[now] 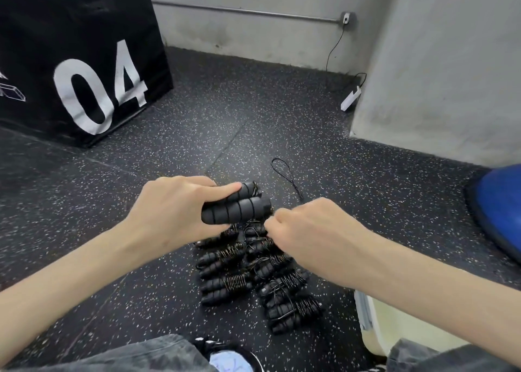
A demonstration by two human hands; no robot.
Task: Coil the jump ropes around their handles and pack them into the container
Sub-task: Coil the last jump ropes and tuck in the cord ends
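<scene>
The left hand grips a pair of black foam handles held side by side above the floor, thumb along the top and fingers curled underneath. The right hand, just beside the handles' far end, has its fingers curled together as if pinching the thin rope; the rope itself is hidden there, so I cannot tell for sure. A loop of rope trails on the speckled floor beyond the hands. Below them lie two rows of coiled jump ropes. A pale container shows partly under the right forearm. A black box marked 04 stands at left.
</scene>
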